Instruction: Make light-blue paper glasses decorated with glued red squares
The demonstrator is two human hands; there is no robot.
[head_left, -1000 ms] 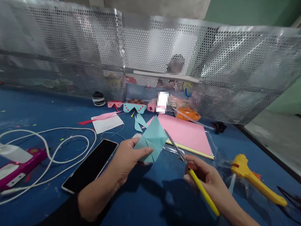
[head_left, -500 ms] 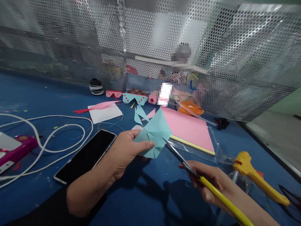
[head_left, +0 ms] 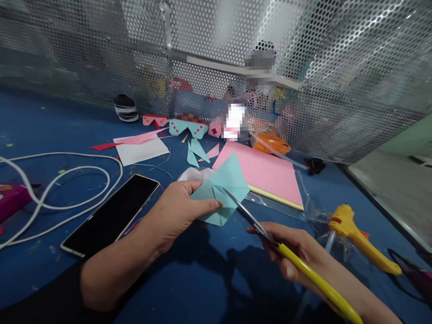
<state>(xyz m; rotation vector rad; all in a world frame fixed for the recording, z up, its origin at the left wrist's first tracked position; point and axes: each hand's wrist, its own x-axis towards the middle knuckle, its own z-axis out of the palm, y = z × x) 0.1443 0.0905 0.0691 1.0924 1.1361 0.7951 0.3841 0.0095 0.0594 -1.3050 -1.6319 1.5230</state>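
A folded light-blue paper is pinched between the thumb and fingers of my left hand, with creases and a flap showing on its face. My right hand is closed round yellow-handled scissors. The metal blades point up and left, and their tip lies over the middle of the blue paper, near my left thumb. Whether the blades touch the paper I cannot tell. Behind the paper lie pink sheets in a clear sleeve.
A black phone and white cable lie left. Paper scraps, a white sheet and decorated paper pieces are farther back. A yellow glue gun lies right. A perforated screen stands behind.
The scissor tip has moved left, from the paper's right part to over its middle. The view has shifted, so the table items appear higher and farther left. Both hands keep their holds.
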